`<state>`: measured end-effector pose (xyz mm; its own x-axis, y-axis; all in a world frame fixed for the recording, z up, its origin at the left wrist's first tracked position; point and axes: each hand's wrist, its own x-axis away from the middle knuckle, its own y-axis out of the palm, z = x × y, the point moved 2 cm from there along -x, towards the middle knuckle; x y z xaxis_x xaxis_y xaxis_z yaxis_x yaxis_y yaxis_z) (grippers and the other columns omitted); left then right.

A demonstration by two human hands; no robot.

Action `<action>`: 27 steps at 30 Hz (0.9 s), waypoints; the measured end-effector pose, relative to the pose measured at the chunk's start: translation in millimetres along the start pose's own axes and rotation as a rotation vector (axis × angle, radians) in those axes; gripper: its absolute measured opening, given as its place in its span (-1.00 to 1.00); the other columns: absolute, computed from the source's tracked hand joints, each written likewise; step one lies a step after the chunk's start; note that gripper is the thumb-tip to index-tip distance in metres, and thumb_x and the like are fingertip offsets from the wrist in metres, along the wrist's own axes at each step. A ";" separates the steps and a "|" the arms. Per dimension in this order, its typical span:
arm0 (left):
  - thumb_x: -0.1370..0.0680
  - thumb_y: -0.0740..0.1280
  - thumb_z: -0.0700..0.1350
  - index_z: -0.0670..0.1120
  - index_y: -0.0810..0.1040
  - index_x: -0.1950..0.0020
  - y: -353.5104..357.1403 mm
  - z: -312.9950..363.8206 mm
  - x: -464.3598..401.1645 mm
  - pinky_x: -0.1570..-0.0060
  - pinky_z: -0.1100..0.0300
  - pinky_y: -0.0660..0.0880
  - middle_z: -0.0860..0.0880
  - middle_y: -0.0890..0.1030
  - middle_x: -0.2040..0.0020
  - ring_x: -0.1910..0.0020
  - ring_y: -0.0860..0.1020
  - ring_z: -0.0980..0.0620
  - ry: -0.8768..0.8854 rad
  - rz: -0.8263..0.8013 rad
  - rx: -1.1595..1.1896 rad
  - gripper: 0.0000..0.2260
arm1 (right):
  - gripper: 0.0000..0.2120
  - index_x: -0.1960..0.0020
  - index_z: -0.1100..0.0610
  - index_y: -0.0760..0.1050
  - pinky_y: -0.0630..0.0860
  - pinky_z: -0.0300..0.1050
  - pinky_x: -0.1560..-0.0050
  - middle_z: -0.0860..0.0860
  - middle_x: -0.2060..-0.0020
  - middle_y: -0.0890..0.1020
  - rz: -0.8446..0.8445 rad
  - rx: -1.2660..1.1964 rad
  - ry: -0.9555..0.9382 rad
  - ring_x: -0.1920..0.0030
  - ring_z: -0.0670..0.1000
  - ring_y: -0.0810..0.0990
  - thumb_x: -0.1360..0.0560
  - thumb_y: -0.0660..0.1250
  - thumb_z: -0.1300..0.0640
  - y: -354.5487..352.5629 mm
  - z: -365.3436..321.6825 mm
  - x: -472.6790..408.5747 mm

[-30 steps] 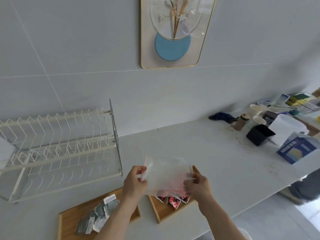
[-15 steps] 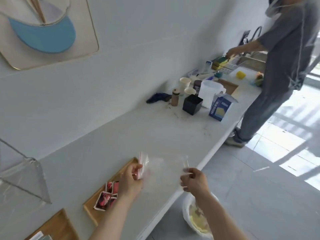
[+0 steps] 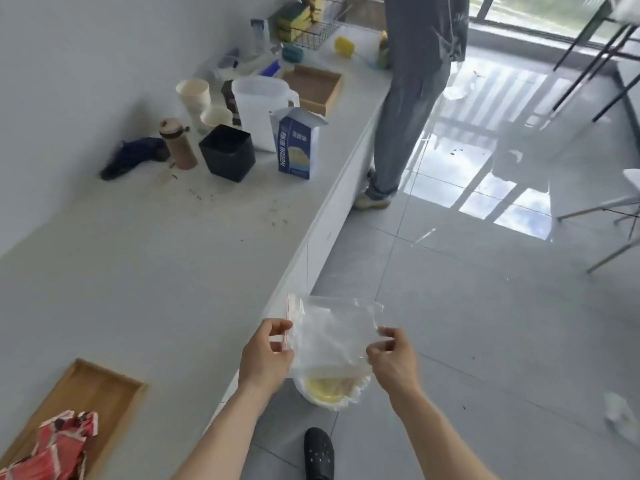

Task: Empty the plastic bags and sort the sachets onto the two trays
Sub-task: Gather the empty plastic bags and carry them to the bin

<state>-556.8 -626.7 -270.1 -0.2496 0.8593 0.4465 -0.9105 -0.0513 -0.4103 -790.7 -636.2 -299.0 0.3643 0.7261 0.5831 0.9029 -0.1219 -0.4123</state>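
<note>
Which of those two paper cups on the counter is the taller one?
The taller paper cup stands nearest the wall, left of the white jug. The shorter paper cup sits in front of it, just behind the black square pot.

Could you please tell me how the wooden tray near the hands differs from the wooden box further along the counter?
The wooden tray is shallow and holds red sachets; the wooden box has taller walls and looks empty. The tray is lighter and yellower, and lies cut off at the frame's lower left; the box is browner and shows whole, beside the white jug. Both are rectangular, open-topped and rest on the white counter.
</note>
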 end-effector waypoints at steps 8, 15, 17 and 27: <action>-0.49 0.43 -0.28 0.19 0.55 -0.01 83.9 -67.4 -55.2 0.16 0.19 0.62 0.26 0.64 -0.03 0.05 0.62 0.25 -0.146 -0.079 -0.147 -0.66 | -0.45 -0.44 -0.10 0.30 0.58 -0.07 0.16 -0.04 0.03 0.55 0.000 0.110 0.073 0.10 0.02 0.62 -0.55 0.34 0.26 4.0 79.3 -76.7; -0.50 0.42 -0.32 0.11 0.55 -0.08 146.7 -147.0 -117.5 0.25 0.41 0.43 0.22 0.63 -0.07 0.09 0.59 0.29 -0.209 -0.127 -0.261 -0.66 | -0.32 -0.44 -0.37 0.27 0.65 0.00 0.00 -0.05 -0.09 0.53 -0.051 0.191 0.072 0.13 -0.01 0.59 -0.55 0.31 0.28 44.6 155.1 -147.1; -0.50 0.40 -0.31 0.13 0.54 -0.07 163.6 -171.2 -136.7 0.24 0.38 0.43 0.23 0.61 -0.07 0.09 0.59 0.27 -0.205 -0.155 -0.320 -0.66 | -0.29 -0.47 -0.38 0.23 0.61 -0.11 0.06 -0.09 -0.09 0.52 -0.035 0.204 0.071 0.17 -0.06 0.58 -0.56 0.32 0.28 59.2 179.7 -169.3; -0.52 0.37 -0.28 0.18 0.50 -0.02 217.2 -272.7 -206.2 0.20 0.26 0.46 0.11 0.54 -0.09 0.06 0.56 0.19 -0.252 -0.255 -0.523 -0.67 | -0.29 -0.55 -0.30 0.11 0.43 -0.14 -0.03 -0.17 -0.16 0.32 -0.127 0.383 -0.020 -0.08 -0.07 0.49 -0.56 0.37 0.09 130.3 257.3 -242.9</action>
<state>-613.2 -676.2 -668.1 -0.1739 0.6618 0.7292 -0.6861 0.4498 -0.5718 -820.3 -654.4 -674.5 0.2473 0.7324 0.6344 0.7889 0.2279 -0.5707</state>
